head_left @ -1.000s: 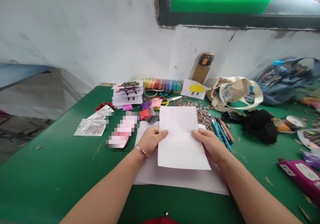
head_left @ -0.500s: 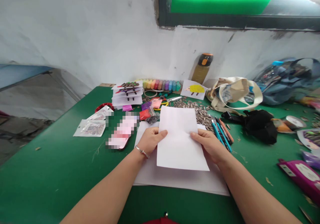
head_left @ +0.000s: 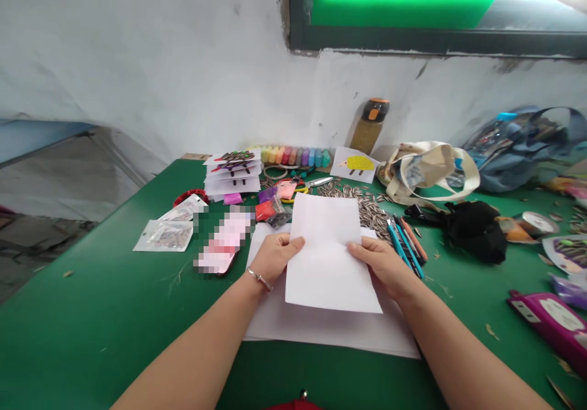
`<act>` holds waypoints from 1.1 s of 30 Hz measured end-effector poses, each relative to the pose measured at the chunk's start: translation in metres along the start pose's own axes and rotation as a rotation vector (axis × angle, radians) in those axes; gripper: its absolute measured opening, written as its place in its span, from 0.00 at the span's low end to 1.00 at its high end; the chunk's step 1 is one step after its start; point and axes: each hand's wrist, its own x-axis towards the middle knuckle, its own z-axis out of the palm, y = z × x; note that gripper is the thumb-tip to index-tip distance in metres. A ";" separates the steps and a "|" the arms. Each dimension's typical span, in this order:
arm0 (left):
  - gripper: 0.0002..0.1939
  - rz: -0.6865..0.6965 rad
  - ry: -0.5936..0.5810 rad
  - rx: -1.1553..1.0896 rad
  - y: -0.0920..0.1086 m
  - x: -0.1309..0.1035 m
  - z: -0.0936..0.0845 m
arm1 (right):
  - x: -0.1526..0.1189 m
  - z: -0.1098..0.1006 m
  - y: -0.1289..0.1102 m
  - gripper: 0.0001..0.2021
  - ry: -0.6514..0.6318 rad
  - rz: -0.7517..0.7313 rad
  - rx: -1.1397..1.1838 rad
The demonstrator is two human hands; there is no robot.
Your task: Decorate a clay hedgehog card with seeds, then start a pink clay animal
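Note:
A blank white sheet of paper (head_left: 328,257) is held up between both hands over the green table (head_left: 101,312). My left hand (head_left: 275,257) grips its left edge, thumb on top; a thin bracelet circles that wrist. My right hand (head_left: 383,263) pinches the right edge. Under the sheet a larger stack of white paper (head_left: 321,330) lies flat. Behind the sheet is a scatter of sunflower seeds (head_left: 369,208).
Pens (head_left: 406,245) lie right of the hand. At the back stand finished seed pictures (head_left: 233,172), colour blocks (head_left: 296,155), a hedgehog card (head_left: 355,164), a bottle (head_left: 370,126), scissors (head_left: 316,182). A cloth bag (head_left: 431,168), black cloth (head_left: 474,226), purple case (head_left: 550,324) lie right; packets (head_left: 165,236) left.
Both hands have drawn the sheet slightly lower and leftward; my right thumb has slid a little further onto the paper. The grip is unchanged.

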 end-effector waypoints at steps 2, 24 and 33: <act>0.23 0.001 -0.001 0.004 0.000 0.000 0.000 | 0.000 0.000 0.000 0.17 0.001 0.002 -0.001; 0.19 -0.063 -0.048 -0.199 0.002 0.001 -0.004 | 0.001 0.000 -0.002 0.16 -0.035 -0.039 0.086; 0.17 -0.087 -0.099 -0.405 0.012 -0.002 -0.004 | 0.003 0.001 -0.003 0.16 -0.031 -0.091 0.169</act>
